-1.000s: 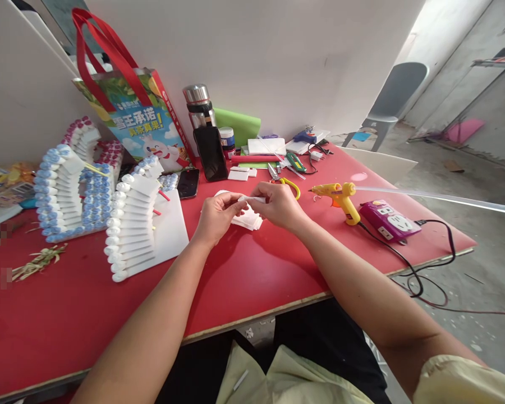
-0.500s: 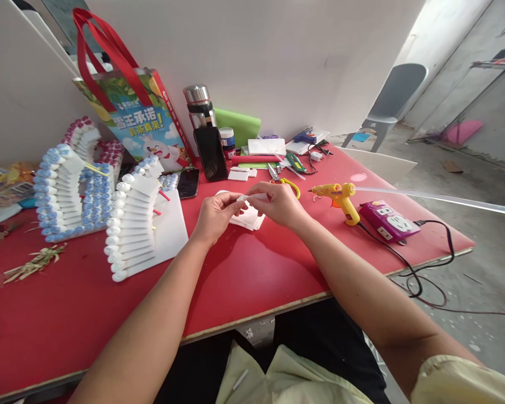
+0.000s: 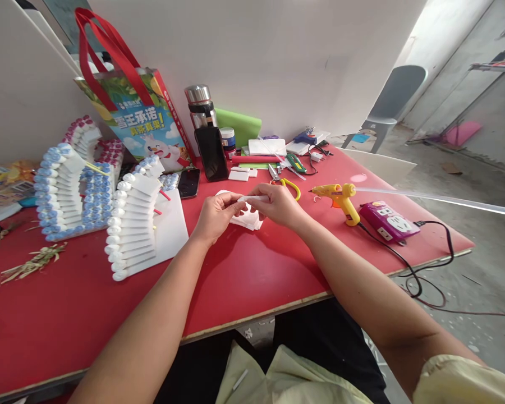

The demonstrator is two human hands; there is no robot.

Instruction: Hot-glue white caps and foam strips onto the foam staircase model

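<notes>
Between my two hands is a small white rolled piece, apparently paper (image 3: 255, 198). My left hand (image 3: 214, 219) pinches its left end with thumb and fingers. The fingers of my right hand (image 3: 284, 207) are closed round its right end. Below the hands lies a stack of white paper sheets (image 3: 248, 221), partly covered by my fingers. Yellow-handled scissors (image 3: 293, 188) lie just beyond my right hand. Left of my left hand, white rolled sticks with rounded ends stand in a curved fan (image 3: 132, 224) on a white board (image 3: 172, 224).
A yellow glue gun (image 3: 340, 203) and a purple box with cables (image 3: 389, 220) are on the right of the red table (image 3: 252, 280). Behind stand a phone (image 3: 211, 154), a steel flask (image 3: 198, 104) and a printed bag (image 3: 143, 123). Blue-and-white fan pieces (image 3: 63, 191) stand left.
The white roll has tilted or turned slightly between my fingers. Both hands stay in nearly the same place, and the things on the table have not moved.
</notes>
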